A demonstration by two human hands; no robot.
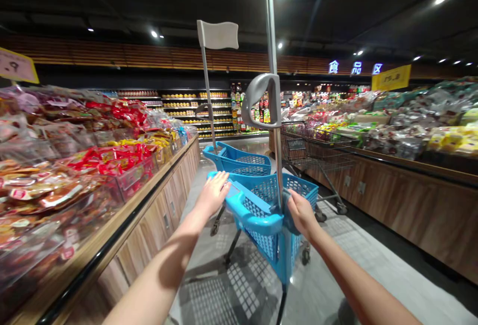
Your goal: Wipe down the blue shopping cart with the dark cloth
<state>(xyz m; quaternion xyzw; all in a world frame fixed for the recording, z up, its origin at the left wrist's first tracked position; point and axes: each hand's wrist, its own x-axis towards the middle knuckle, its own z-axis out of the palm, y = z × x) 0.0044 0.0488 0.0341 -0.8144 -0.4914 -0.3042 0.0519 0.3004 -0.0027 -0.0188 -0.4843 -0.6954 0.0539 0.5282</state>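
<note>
A blue plastic shopping cart (261, 223) with a perforated basket stands right in front of me. My left hand (213, 194) rests over the left part of its handle, fingers curled on the bar. A tall metal pole (278, 165) rises from the cart's right corner, bearing a grey loop-shaped grip (277, 101). At the foot of that pole, my right hand (299, 210) presses a dark grey cloth (289, 218) against the cart's corner. The fingertips of my right hand are partly hidden by the cloth.
A second blue cart (239, 158) with a white flag (219, 35) stands just beyond. A dark wire cart (311, 148) is parked at the right. Wood-panelled counters piled with packaged food (52, 185) line both sides. Stocked shelves (196, 111) stand at the back.
</note>
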